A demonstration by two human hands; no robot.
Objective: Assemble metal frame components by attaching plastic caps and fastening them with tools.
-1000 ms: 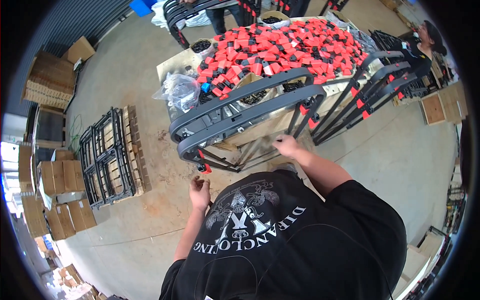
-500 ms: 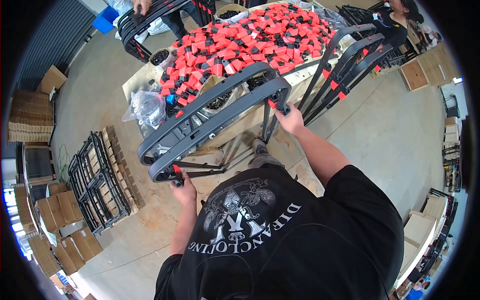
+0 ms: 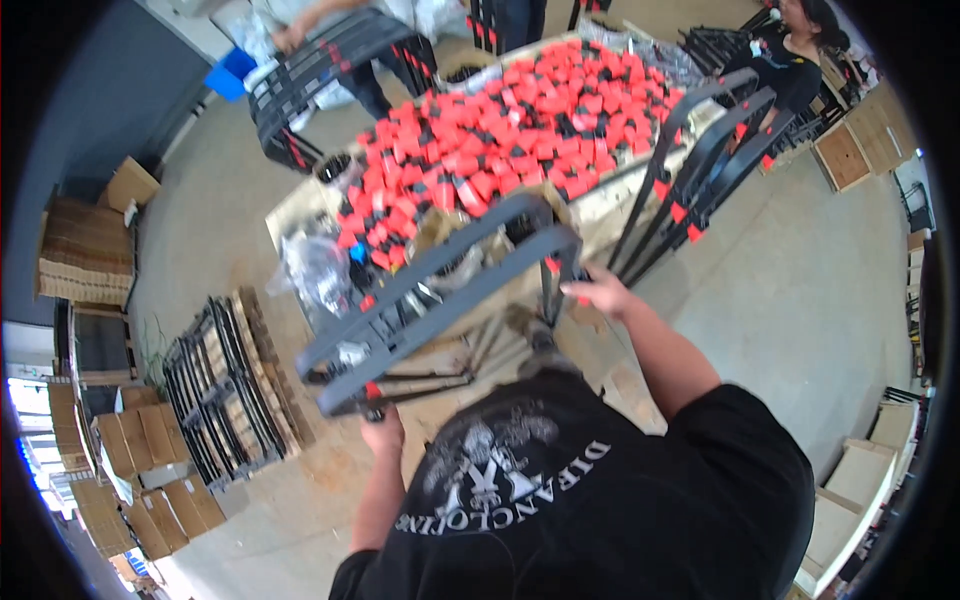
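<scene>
The frame (image 3: 440,290) is motion-blurred, so its slats and joints run together. The left hand (image 3: 382,428) grips its lower end, but the fingers hide behind the bar, and what they close on cannot be made out. The right hand (image 3: 598,295) sits at the upper end; its fingertips are lost against the dark bar. The shirt (image 3: 590,500) hides the person's legs and the floor below, and the lower edge cuts it off. The red parts (image 3: 500,140) on the table (image 3: 610,205) are too small to tell apart. A co-worker (image 3: 300,30) at the top edge is cut off above the arms.
</scene>
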